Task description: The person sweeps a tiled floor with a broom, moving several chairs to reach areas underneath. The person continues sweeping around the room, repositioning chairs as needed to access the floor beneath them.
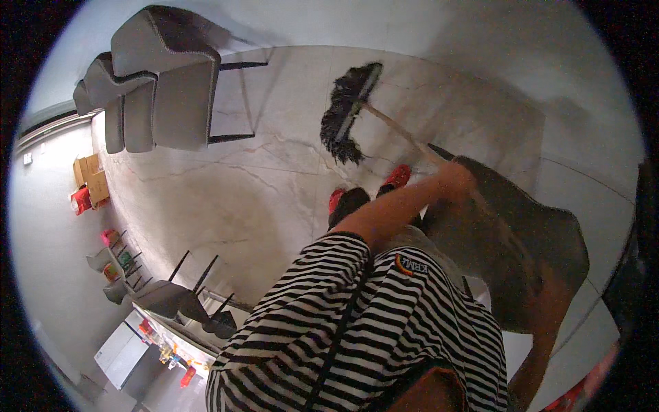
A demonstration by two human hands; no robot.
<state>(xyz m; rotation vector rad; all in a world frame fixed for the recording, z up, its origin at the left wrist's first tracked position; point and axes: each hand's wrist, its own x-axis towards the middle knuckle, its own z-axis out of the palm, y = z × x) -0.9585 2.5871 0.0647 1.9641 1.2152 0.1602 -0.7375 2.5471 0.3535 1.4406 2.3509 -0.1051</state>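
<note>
A dust mop with a dark fringed head point(347, 113) rests on the floor ahead of my feet. Its wooden handle point(395, 127) slants back to the right toward me. Partway up, my left hand point(456, 180) is wrapped round the handle. My right hand point(549, 292) is closed round the upper end, lower right, and looks dim and blurred. The handle and both hands pass over a grey chair point(480, 240) close on my right.
Grey chairs point(182, 103) stand in a row at upper left. Cardboard boxes point(91, 177) lie by the left wall. More dark chairs point(175, 302) and a table with small items point(175, 353) are at lower left. My red shoes point(397, 176) are on marbled tiles point(226, 172).
</note>
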